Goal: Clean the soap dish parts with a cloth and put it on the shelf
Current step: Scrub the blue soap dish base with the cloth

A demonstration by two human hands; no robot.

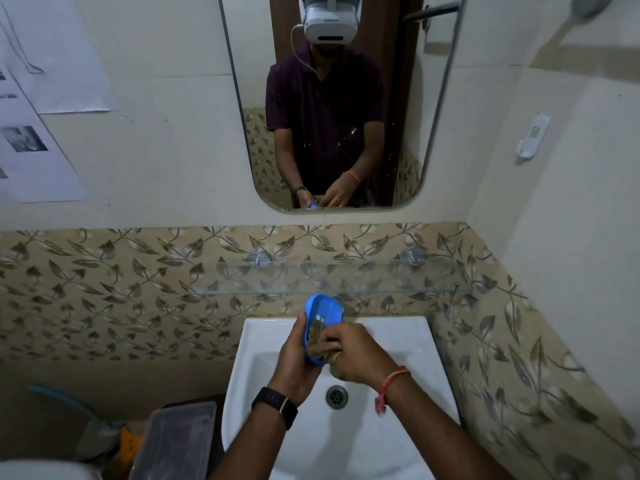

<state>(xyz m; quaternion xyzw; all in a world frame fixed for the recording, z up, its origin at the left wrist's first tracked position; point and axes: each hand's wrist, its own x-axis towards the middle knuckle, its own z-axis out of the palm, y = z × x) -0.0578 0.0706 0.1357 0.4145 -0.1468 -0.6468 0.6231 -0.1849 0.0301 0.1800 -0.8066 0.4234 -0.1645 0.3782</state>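
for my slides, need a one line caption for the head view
Left hand holds a blue soap dish part over the sink; right hand wipes it with a cloth.

Soap dish point(323, 315) bright blue. Cloth point(318, 336) mottled brown-green. Sink point(398, 341) white. Shelf point(346, 277) clear glass. Wall band point(121, 292) beige, patterned with brown leaves and vines. Upper tiles point(166, 150) plain cream. Watch point(275, 407) black; wrist thread point(391, 386) orange-red. Shirt in mirror point(325, 109) dark purple.

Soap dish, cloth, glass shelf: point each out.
Soap dish point(323, 311), head view, inner blue surface.
Cloth point(316, 336), head view, crumpled part against dish.
Glass shelf point(346, 277), head view, bare pane.
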